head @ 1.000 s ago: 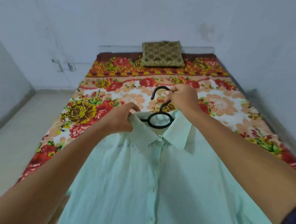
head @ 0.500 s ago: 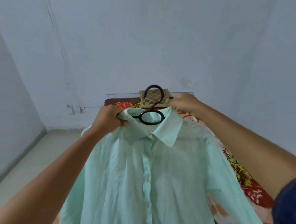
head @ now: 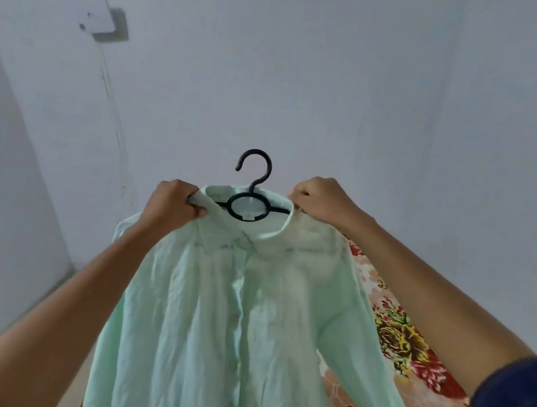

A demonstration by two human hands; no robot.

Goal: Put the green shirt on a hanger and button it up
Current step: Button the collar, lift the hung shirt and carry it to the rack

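The pale green shirt [head: 221,324] is hanging in the air between both raised hands, draped over a black plastic hanger [head: 247,207] whose hook is sticking up above the collar, between the two hands. The left hand [head: 170,208] is gripping the left side of the collar, fingers curled around the folded fabric at the shoulder. The right hand [head: 322,202] is pinching the right side of the collar where the hanger's arm is passing under it. The shirt front is facing the person, and the placket is running straight down below the hands; whether the buttons are fastened cannot be told. Its right sleeve is trailing down under the right forearm, over a floral bedsheet [head: 410,357]. A dark blue sleeve [head: 517,405] is showing on the right arm. Above and left of the left hand, a switch box [head: 108,25] is sitting on the white wall [head: 340,78].
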